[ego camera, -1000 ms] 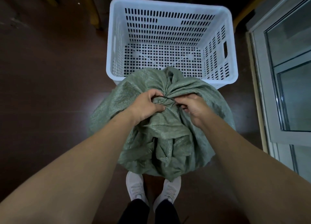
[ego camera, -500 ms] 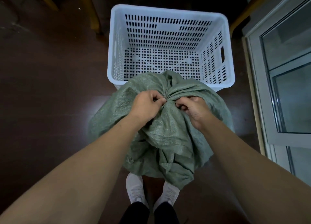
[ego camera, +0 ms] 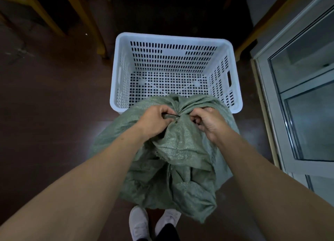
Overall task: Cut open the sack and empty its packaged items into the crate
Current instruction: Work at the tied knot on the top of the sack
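Dark brown floor (ego camera: 47,132) spread under everything, with a glass door (ego camera: 307,105) at the right. On it stood the white crate (ego camera: 173,40), nothing in it, just beyond the green sack (ego camera: 180,150), whose far edge overlapped the crate's near rim. My left hand (ego camera: 153,121) pinched the gathered neck of the sack at its tie; my right hand (ego camera: 209,123) was closed on the folds beside it. My white shoes (ego camera: 141,222) showed below the sack.
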Tool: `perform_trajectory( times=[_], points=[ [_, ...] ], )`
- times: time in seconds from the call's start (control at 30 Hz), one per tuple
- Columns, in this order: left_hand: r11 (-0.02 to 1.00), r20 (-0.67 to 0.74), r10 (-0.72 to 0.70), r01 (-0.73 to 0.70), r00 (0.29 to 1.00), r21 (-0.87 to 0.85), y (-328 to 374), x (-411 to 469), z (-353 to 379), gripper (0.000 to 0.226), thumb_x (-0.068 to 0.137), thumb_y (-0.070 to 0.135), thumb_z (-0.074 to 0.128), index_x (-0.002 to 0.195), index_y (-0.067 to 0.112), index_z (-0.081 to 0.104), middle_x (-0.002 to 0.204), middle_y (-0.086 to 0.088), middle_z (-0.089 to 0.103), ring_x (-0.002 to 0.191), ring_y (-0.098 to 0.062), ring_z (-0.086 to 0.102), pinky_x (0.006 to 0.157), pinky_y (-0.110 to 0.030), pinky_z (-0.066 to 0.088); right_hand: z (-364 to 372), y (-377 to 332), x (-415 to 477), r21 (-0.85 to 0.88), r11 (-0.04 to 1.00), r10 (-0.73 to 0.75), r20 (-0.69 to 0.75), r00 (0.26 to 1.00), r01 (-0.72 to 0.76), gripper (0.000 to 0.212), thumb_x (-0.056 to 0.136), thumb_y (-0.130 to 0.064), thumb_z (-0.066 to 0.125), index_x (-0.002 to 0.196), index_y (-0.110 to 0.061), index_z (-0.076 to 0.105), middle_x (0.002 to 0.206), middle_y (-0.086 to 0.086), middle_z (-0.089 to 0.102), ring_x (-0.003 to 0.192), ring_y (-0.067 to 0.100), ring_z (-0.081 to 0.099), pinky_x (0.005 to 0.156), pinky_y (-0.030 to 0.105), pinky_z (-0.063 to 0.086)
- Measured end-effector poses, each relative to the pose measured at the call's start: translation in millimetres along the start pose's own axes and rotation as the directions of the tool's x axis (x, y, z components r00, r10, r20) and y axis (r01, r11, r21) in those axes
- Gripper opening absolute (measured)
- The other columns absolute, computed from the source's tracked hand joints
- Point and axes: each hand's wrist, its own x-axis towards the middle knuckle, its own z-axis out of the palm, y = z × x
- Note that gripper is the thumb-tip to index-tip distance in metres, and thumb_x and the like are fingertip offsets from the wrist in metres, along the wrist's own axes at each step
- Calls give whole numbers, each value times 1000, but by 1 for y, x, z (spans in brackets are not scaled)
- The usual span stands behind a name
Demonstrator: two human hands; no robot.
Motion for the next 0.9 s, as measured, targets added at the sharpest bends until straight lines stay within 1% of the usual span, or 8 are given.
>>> perform_trajectory(
  times=[0.1, 0.23, 0.4, 0.47, 0.53, 0.63, 0.77, 0.9],
  points=[
    [996, 33, -3, 0, 999, 84, -1, 9, 4, 15, 89, 16, 61, 103, 12, 67, 105, -4, 67, 99, -16, 60, 85, -19, 44, -3, -2, 10, -64, 995, 74, 20, 997, -73, 10, 75, -4, 63, 66, -8, 60, 60, 5, 60, 52, 10, 46, 59, 24, 43],
    [981, 79, -176, 168, 981, 97, -2, 11, 15, 51, 74, 62, 63, 102, 19, 63, 102, 4, 64, 97, -15, 58, 86, -33, 47, -9, -12, 21, -192, 975, 142, 144, 979, -113, 6, 84, -19, 63, 79, -15, 62, 72, -1, 62, 60, 8, 48, 70, 26, 46],
    [916, -25, -51, 57, 998, 398, -2, 19, 30, 32, 72, 33, 76, 100, 24, 65, 108, 0, 64, 106, -22, 56, 88, -33, 46, -9, -13, 35, -482, 797, -299, 209, 931, 364, 20, 83, -26, 68, 99, -25, 56, 102, -2, 52, 82, 9, 51, 80, 28, 43],
    [932, -41, -41, 53, 998, 358, -5, 19, 31, 25, 76, 22, 73, 100, 22, 67, 109, -1, 65, 107, -22, 57, 91, -32, 45, -7, -11, 42, -574, 663, -288, 398, 871, 481, 42, 87, -20, 63, 125, -34, 51, 125, -1, 38, 108, 13, 46, 100, 29, 38],
    [956, -43, -41, 52, 998, 290, -10, 19, 30, 20, 78, 12, 70, 97, 20, 69, 106, -2, 67, 104, -21, 59, 91, -30, 46, -9, -6, 50, -715, 475, -216, 471, 855, 513, 41, 92, -19, 57, 131, -27, 52, 141, 0, 32, 131, 18, 29, 112, 31, 25],
    [970, -22, -38, 42, 999, 239, -12, 19, 28, 20, 81, 4, 64, 96, 16, 71, 105, -3, 69, 101, -20, 61, 93, -31, 48, -16, -1, 56, -779, 338, -235, 474, 848, 529, 23, 96, -20, 47, 110, -12, 62, 121, 2, 46, 120, 19, 32, 104, 29, 26],
    [984, -70, -53, 64, 996, 168, -9, 22, 27, 21, 83, -2, 61, 91, 15, 71, 100, -2, 70, 97, -18, 63, 88, -25, 49, -19, -11, 58, -801, 297, -160, 495, 854, 520, 16, 98, -24, 43, 96, -16, 57, 103, -1, 41, 107, 15, 29, 99, 34, 29],
    [982, -123, -36, 58, 992, 177, -4, 27, 26, 22, 82, 4, 63, 86, 24, 71, 99, 1, 71, 102, -21, 59, 95, -38, 48, -19, -24, 62, -810, 341, -187, 438, 879, 476, 15, 98, -22, 42, 94, -17, 56, 103, 1, 42, 104, 14, 30, 96, 32, 30]
  ],
)
